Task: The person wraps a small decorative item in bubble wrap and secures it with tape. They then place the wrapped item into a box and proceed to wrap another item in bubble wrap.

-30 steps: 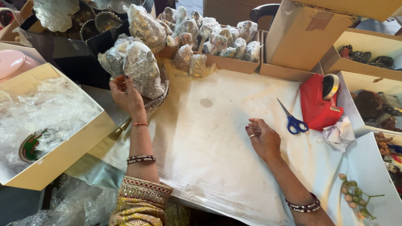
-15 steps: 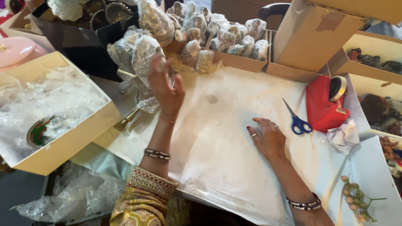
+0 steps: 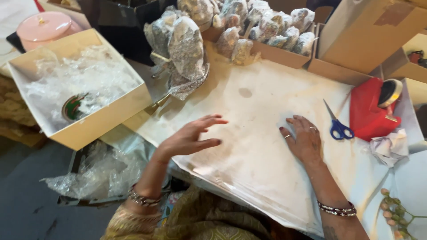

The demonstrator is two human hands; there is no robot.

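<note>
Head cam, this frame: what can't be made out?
- Clear-wrapped bundles: crinkled film blurs their contents.
- Round green and red item in the open cardboard box: half buried under plastic.
- Left hand: motion-blurred fingers, empty as far as visible.
- Sprig of pale buds: cut off by the right edge.
- Right hand: palm side hidden against the white paper sheet.

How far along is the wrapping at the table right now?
Looks done: many wrapped bundles fill the cardboard tray, and a taller foil-wrapped bundle stands at the paper's edge. In hand: nothing is gripped; the right hand lies flat on the paper sheet, the left hand hovers open above it. Left: the sheet holds no item; scissors and red tape dispenser lie untouched.
</note>
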